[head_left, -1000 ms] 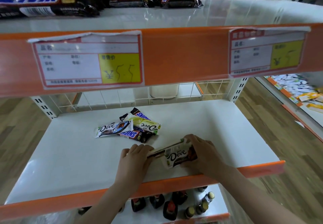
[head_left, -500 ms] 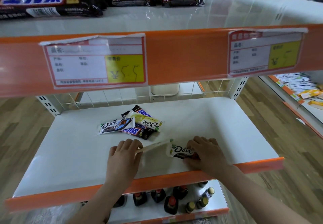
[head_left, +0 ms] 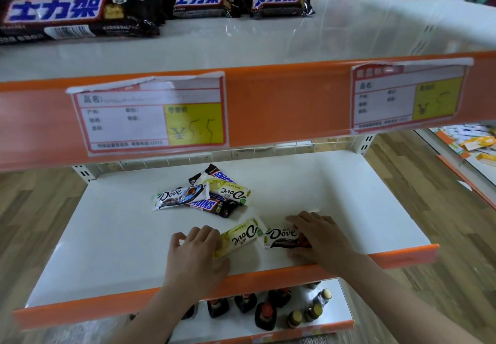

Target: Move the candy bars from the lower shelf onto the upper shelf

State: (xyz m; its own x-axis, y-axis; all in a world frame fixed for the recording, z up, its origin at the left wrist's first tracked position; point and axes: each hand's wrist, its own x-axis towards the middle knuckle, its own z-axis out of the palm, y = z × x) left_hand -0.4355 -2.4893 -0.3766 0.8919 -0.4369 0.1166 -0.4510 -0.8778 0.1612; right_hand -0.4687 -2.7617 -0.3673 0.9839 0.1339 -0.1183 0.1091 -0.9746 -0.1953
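1. Candy bars lie on the lower shelf (head_left: 349, 209): your left hand (head_left: 196, 252) holds the yellow Dove bar (head_left: 241, 236), and your right hand (head_left: 319, 236) holds the dark Dove bar (head_left: 281, 236).
2. Grip each bar by its end, lift clear of the orange edge, then set both flat on the upper shelf (head_left: 268, 40).
3. Four more wait in the pile (head_left: 204, 193), reading Dove and Snickers. Big dark packs (head_left: 72, 16) up top show blue-and-white Chinese letters.

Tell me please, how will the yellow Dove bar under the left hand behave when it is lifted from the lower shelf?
The yellow Dove bar is flat and slim, so probably light and unlikely to roll. Its glossy wrapper may slip on the smooth lower shelf. The left hand covers one end, so the free end might sag slightly.
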